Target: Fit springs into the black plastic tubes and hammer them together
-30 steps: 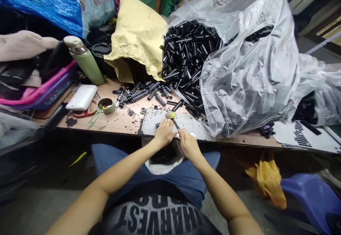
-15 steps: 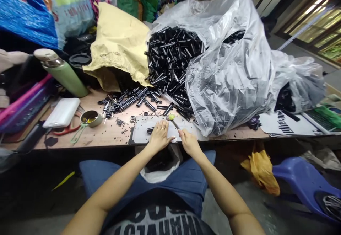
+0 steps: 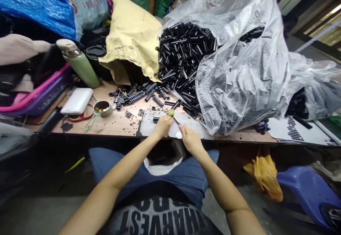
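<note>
My right hand [image 3: 190, 138] is closed around a thin metal-shafted tool [image 3: 176, 120] with a round yellow-green end, which points away to the left. The kind of tool is not clear. Close to that end, my left hand [image 3: 163, 126] has its fingers bent inward; what they hold, if anything, is hidden. Both hands are over a pale board [image 3: 148, 125] at the table's front edge. Beside the left fingers lies a short black tube [image 3: 156, 120] on the board.
Black tubes [image 3: 183, 52] spill from a clear plastic bag [image 3: 239, 85]. Ringed black rods [image 3: 138, 94] lie before a yellow sack [image 3: 133, 32]. Leftward are a metal cup [image 3: 106, 110], white power bank [image 3: 77, 101] and green flask [image 3: 86, 68]. A white bag [image 3: 162, 169] hangs below the table edge.
My left hand has gone from lying flat with outstretched fingers to bent fingers near the tool's yellow-green end. The right hand keeps its hold on the tool. The whole view has shifted.
</note>
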`<state>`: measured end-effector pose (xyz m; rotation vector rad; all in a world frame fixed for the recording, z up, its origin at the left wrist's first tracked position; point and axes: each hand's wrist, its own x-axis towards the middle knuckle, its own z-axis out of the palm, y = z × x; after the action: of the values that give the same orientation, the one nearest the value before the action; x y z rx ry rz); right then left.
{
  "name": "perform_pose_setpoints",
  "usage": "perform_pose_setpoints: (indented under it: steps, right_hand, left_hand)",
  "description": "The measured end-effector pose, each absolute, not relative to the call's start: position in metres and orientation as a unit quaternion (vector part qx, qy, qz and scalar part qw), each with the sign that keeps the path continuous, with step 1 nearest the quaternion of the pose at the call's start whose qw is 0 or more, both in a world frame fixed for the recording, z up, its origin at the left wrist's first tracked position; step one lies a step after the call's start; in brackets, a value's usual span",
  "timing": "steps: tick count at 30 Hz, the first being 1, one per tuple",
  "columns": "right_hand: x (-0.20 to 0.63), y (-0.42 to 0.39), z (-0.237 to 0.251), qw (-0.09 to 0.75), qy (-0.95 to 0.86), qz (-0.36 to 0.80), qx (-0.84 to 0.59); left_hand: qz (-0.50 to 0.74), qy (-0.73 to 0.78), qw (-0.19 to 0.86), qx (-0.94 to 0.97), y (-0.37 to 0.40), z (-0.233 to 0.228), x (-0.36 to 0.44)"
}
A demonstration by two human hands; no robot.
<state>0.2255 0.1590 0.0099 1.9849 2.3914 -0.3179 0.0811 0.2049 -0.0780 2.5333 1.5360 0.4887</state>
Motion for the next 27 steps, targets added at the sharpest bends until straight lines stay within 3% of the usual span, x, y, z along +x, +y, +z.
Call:
perform_pose_setpoints:
  steps: [5, 7, 9, 12, 15, 21, 27]
  right_hand:
    - [0.273, 0.18, -0.009, 0.038, 0.714, -0.044, 0.698]
    - [0.284, 0.187, -0.025, 0.037, 0.711, -0.038, 0.701]
    - [0.289, 0.192, -0.036, 0.003, 0.724, -0.032, 0.689]
    - [0.285, 0.199, -0.041, -0.073, 0.75, 0.002, 0.657]
    - [0.266, 0.211, -0.036, -0.124, 0.768, 0.006, 0.628]
    - [0.185, 0.264, -0.034, -0.115, 0.811, -0.04, 0.573]
    - [0.143, 0.305, -0.045, -0.13, 0.79, -0.127, 0.586]
  left_hand:
    - [0.178, 0.457, 0.128, 0.862, 0.167, -0.058, 0.087]
    - [0.19, 0.499, 0.124, 0.837, 0.177, -0.051, 0.08]
    - [0.203, 0.578, 0.082, 0.786, 0.209, -0.046, 0.064]
    - [0.154, 0.527, 0.036, 0.835, 0.267, -0.044, 0.034]
    - [0.147, 0.495, 0.031, 0.856, 0.297, -0.047, 0.016]
    - [0.303, 0.717, 0.049, 0.626, 0.301, -0.06, 0.003]
    - [0.351, 0.695, 0.136, 0.613, 0.304, -0.067, -0.008]
